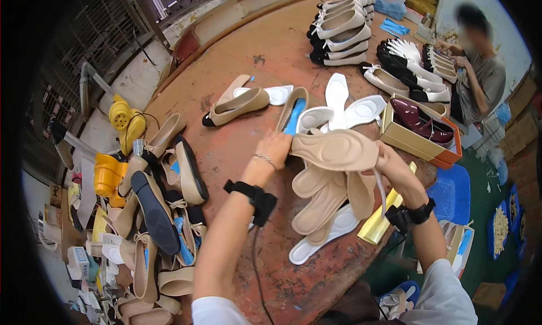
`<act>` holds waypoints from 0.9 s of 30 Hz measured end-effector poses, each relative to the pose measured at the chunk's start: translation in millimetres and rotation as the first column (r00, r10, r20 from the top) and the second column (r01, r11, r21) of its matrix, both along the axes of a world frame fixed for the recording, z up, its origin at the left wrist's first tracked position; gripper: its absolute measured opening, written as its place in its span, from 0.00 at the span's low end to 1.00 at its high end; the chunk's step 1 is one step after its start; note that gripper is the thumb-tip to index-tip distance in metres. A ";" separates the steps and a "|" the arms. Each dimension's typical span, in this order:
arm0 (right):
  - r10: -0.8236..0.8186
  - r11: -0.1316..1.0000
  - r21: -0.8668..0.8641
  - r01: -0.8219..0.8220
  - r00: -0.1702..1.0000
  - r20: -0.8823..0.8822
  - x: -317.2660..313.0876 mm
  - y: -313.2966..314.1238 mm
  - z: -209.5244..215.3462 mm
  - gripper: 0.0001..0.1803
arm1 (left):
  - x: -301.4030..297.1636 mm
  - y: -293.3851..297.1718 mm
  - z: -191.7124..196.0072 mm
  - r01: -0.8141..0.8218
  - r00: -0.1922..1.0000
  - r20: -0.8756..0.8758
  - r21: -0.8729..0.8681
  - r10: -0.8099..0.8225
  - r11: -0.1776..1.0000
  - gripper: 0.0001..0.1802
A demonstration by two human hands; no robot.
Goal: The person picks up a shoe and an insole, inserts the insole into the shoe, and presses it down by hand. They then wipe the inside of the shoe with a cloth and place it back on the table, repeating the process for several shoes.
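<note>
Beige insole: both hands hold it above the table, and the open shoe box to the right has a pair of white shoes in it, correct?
Not quite. The head view shows both hands, left and right, holding the beige insole above the table, but the open shoe box holds dark red glossy shoes, not white ones.

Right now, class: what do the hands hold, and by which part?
Both hands hold one beige insole: left hand at one end, right hand at the other.

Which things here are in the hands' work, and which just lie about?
In hand: beige insole, held by left hand and right hand; insole pile beneath.
Lying about: shoe heap, shoe rows, open shoebox, yellow tool.
</note>
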State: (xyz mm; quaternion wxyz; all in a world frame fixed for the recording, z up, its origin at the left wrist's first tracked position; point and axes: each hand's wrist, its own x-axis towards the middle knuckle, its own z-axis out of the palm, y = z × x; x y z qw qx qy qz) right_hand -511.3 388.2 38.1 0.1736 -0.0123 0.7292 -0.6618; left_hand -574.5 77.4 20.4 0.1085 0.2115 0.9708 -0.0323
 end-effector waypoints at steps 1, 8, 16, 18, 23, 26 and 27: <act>0.079 0.967 -0.241 -0.079 0.997 -0.009 -0.3 -0.4 6.2 0.25 | 8.7 -4.9 6.3 0.003 1.000 0.011 -0.002 -0.003 1.000 0.36; -0.031 0.989 -0.139 0.051 0.990 0.141 3.9 -2.7 13.9 0.22 | 208.7 -23.5 124.3 -0.345 0.933 0.187 0.709 0.308 0.615 0.43; 0.317 0.907 -0.180 -0.381 0.899 -0.303 59.0 -67.7 52.4 0.25 | 434.5 71.4 83.0 -0.745 0.568 0.204 0.539 0.797 0.393 0.42; 0.432 0.842 -0.301 -0.448 0.893 -0.123 95.2 -91.0 64.5 0.33 | 449.0 71.1 24.9 -0.812 0.373 0.124 0.524 0.920 0.259 0.40; 0.465 0.882 0.045 -0.469 0.852 -0.241 180.7 -115.3 38.9 0.33 | 511.7 61.0 -20.0 -0.776 0.344 0.035 0.574 0.938 0.263 0.34; 0.585 0.809 0.204 -0.551 0.721 -0.372 215.3 -111.2 28.4 0.32 | 564.6 41.8 -15.6 -0.733 0.450 -0.280 0.427 0.848 0.530 0.20; 0.608 0.789 0.338 -0.513 0.575 -0.547 226.5 -115.0 24.0 0.31 | 581.1 30.8 -23.7 -0.743 0.455 -0.301 0.391 0.838 0.544 0.18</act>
